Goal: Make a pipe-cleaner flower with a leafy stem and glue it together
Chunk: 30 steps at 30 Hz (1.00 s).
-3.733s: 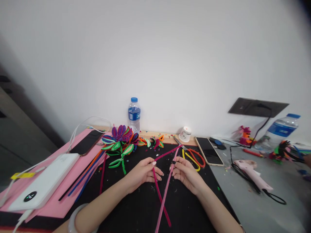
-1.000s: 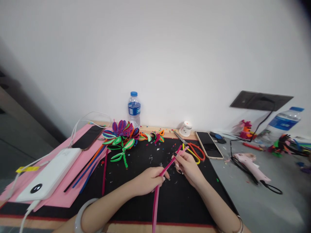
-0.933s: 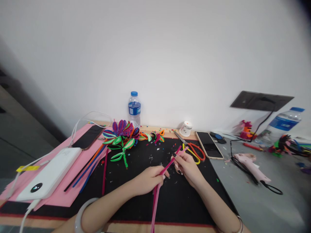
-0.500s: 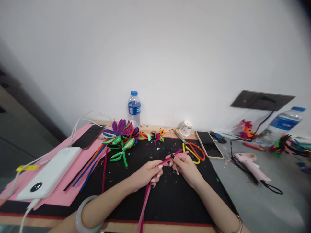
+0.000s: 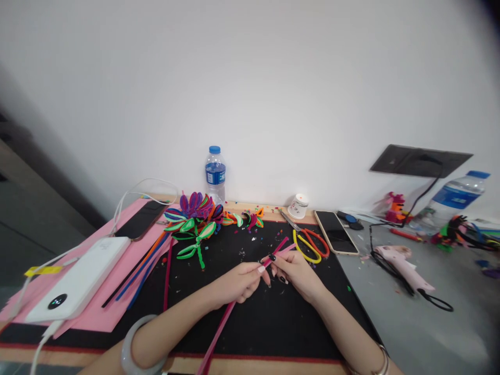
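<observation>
Two pipe cleaners, a dark magenta one [image 5: 281, 244] and a light pink one [image 5: 216, 338], run through both hands above the black mat [image 5: 258, 333]. My left hand [image 5: 240, 281] is closed round them, their long ends hanging down toward the table's front edge. Close beside it, the thumb and fingers of my right hand [image 5: 292, 271] pinch the same pair near the upper ends, where the tips spread apart. Scissors [image 5: 308, 245] with yellow and orange handles lie just beyond my right hand. A bunch of pipe-cleaner flowers [image 5: 197, 213] lies left of the hands.
Pink sheets [image 5: 94, 317] with a white power bank [image 5: 82, 281], a dark phone [image 5: 142, 219] and loose pipe cleaners [image 5: 136, 271] lie left. A bottle [image 5: 215, 174] and a paper cup [image 5: 298, 206] stand by the wall. At right are another phone [image 5: 336, 233] and a pink glue gun [image 5: 404, 268].
My hands have come closer together, the right shifting slightly left. The hanging ends of the pipe cleaners have swung left, and their upper tips have moved a little left.
</observation>
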Motion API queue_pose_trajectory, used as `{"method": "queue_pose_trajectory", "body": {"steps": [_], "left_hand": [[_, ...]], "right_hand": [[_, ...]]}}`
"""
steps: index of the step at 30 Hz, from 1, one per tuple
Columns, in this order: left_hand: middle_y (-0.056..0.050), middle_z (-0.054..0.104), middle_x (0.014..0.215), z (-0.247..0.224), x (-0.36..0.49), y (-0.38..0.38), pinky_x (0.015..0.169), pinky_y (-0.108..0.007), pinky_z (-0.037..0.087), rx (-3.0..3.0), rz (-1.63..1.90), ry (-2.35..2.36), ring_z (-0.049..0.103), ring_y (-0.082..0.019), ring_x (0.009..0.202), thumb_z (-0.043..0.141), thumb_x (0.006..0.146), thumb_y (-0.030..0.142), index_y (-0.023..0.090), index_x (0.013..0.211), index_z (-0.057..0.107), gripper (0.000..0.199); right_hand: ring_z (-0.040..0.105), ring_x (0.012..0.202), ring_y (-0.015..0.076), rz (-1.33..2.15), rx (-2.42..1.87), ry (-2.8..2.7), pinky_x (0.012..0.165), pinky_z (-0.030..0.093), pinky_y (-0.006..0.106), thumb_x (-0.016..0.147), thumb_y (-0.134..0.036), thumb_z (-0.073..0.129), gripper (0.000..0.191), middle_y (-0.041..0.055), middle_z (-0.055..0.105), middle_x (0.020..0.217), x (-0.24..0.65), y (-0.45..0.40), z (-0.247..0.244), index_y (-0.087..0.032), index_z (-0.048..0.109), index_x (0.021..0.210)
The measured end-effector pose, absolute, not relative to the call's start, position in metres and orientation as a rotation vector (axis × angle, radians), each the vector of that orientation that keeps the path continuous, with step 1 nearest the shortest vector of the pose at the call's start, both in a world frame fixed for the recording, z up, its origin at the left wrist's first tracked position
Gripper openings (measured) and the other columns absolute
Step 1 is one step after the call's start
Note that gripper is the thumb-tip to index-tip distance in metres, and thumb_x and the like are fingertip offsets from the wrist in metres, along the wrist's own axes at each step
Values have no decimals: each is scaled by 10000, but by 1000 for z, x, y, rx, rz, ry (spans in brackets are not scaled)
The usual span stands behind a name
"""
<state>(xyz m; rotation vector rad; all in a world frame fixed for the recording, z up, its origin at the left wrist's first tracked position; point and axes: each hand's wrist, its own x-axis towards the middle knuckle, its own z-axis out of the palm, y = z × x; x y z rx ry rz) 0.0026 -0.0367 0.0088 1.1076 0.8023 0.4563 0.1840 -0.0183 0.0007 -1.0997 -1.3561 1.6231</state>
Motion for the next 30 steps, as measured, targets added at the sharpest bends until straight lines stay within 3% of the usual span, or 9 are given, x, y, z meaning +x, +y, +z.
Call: {"method": "queue_pose_trajectory", "body": {"steps": [15, 30], "left_hand": [[90, 273, 490, 10, 0, -37, 348, -191, 105, 1135, 383, 754, 179, -32, 373, 427, 795, 522, 156, 756, 491, 373], [71, 288, 521, 10, 1, -37, 365, -198, 122, 1194, 360, 743, 205, -44, 400, 397, 816, 512, 155, 820, 507, 374]], "right_hand": [[330, 400, 44, 1521, -955, -1099, 396, 277, 198, 746, -364, 609, 252, -30, 470, 522, 188, -17, 7, -136, 670, 833], [403, 410, 58, 1580, -1051, -1272, 386, 304, 177, 744, -392, 593, 256, -22, 530, 524, 186, -19, 7, -136, 605, 726]]}}
